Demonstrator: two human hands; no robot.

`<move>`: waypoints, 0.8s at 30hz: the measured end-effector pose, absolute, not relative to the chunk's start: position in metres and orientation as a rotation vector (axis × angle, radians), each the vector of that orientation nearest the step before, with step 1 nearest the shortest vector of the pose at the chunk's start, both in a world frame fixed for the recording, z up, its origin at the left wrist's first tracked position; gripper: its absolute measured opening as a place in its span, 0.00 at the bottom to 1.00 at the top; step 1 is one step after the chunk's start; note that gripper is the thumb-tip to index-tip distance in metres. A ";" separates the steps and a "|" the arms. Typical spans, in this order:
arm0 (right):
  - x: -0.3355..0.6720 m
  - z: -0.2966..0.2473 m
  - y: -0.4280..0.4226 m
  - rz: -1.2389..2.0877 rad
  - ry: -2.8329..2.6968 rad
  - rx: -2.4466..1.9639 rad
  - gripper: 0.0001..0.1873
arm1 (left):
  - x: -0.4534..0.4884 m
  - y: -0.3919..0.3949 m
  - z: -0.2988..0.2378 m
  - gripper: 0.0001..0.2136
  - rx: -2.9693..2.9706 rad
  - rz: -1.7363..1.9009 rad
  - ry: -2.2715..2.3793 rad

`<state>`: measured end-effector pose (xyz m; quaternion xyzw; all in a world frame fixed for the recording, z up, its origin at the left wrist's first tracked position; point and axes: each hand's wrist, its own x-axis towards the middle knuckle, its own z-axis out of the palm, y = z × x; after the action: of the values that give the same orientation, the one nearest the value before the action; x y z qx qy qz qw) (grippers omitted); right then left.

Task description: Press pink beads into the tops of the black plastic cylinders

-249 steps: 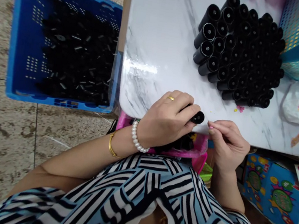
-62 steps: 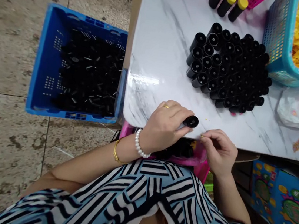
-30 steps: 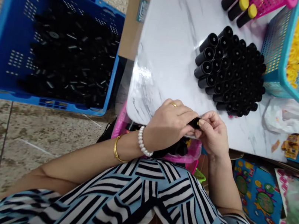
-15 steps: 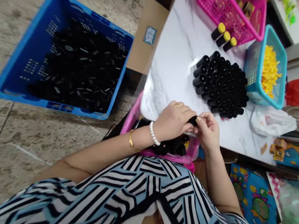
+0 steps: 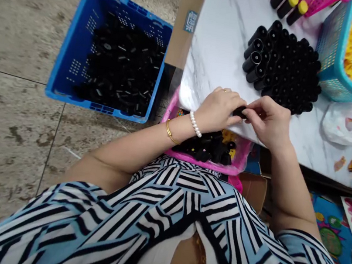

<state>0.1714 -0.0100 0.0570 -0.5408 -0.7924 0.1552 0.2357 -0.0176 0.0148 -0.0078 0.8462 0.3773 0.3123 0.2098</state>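
Observation:
My left hand (image 5: 221, 108), with a pearl bracelet at the wrist, is wrapped round a small black cylinder (image 5: 239, 111), most of it hidden by the fingers. From the other side my right hand (image 5: 268, 119) pinches at the cylinder's exposed end; whether something small is between those fingertips I cannot make out. Both hands are over the near edge of the white table. Below them a pink basket (image 5: 241, 161) holds black pieces and some yellow bits. Just beyond the hands stands a block of upright black cylinders (image 5: 285, 66), packed close together.
A blue crate (image 5: 100, 109) full of black pieces stands on the floor at left, beside a cardboard box (image 5: 182, 47). Yellow-capped black cylinders (image 5: 287, 6) lie near the far pink basket. A turquoise basket (image 5: 333, 54) holds yellow parts; a white plastic bag (image 5: 349, 125) lies before it.
The camera view has shifted, so the table items sit higher and farther right. My right hand has turned, its back now raised, with fingertips still at the black cylinder. The left keeps its hold.

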 end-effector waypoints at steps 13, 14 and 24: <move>0.162 0.037 -0.026 0.316 -1.862 -1.542 0.09 | -0.021 0.015 -0.011 0.13 2.396 0.881 0.984; 0.162 0.037 -0.026 0.453 -1.790 -1.551 0.09 | -0.022 0.015 -0.011 0.13 2.400 0.890 0.975; 0.163 0.031 -0.023 1.312 -0.974 -1.508 0.14 | -0.025 0.008 -0.004 0.13 2.373 0.885 0.970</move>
<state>0.1628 -0.0229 0.0311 -0.6080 -0.3928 0.5290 0.4429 -0.0252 0.0081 -0.0040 0.8548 0.3495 0.3188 0.2133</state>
